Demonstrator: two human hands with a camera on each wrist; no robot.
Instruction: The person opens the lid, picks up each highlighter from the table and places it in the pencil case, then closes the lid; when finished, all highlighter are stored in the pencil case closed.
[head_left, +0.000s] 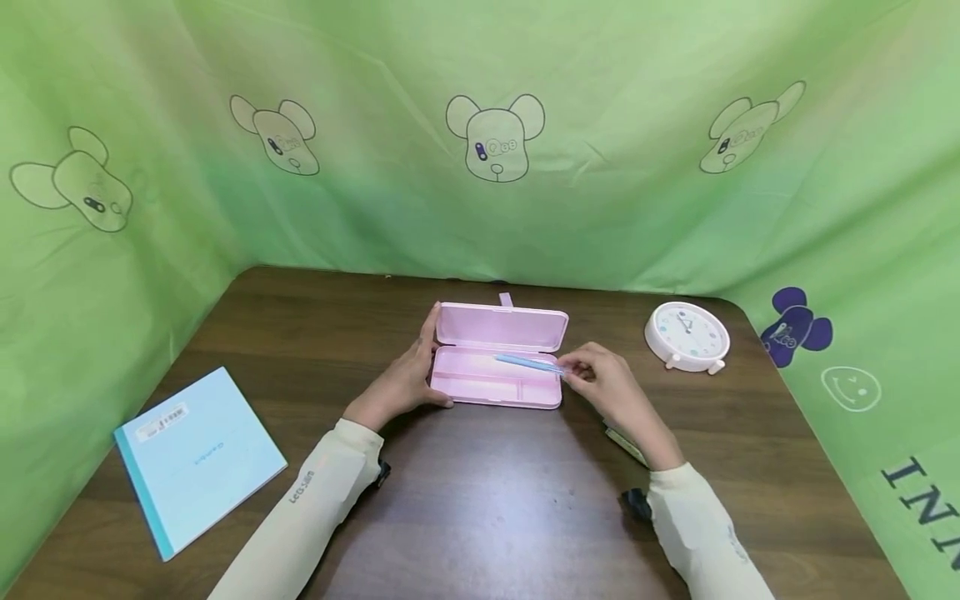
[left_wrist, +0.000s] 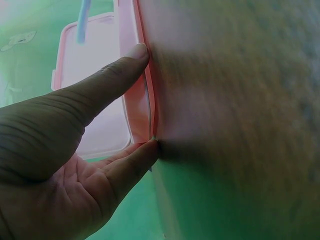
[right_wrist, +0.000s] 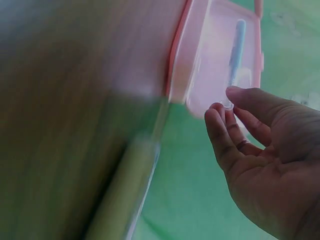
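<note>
A pink pencil case [head_left: 476, 390] lies on the table with its lid [head_left: 502, 325] raised at the back. Two compartments show at its front, with a longer one behind. My left hand [head_left: 401, 379] holds the case's left end, thumb at the front and fingers at the side, as the left wrist view also shows. Between thumb and fingertips, my right hand [head_left: 603, 379] pinches one end of a light blue pen [head_left: 521, 361]. The pen is held above the case's right half, its blue end pointing left. In the right wrist view, the pen [right_wrist: 237, 52] slants up from the fingers.
A light blue notebook [head_left: 202, 458] lies at the left. The round white clock [head_left: 687, 336] sits at the back right. A flat greenish-yellow thing [head_left: 626, 446] is partly hidden under the right forearm. Green printed cloth [head_left: 375, 217] hangs around the table [head_left: 480, 500].
</note>
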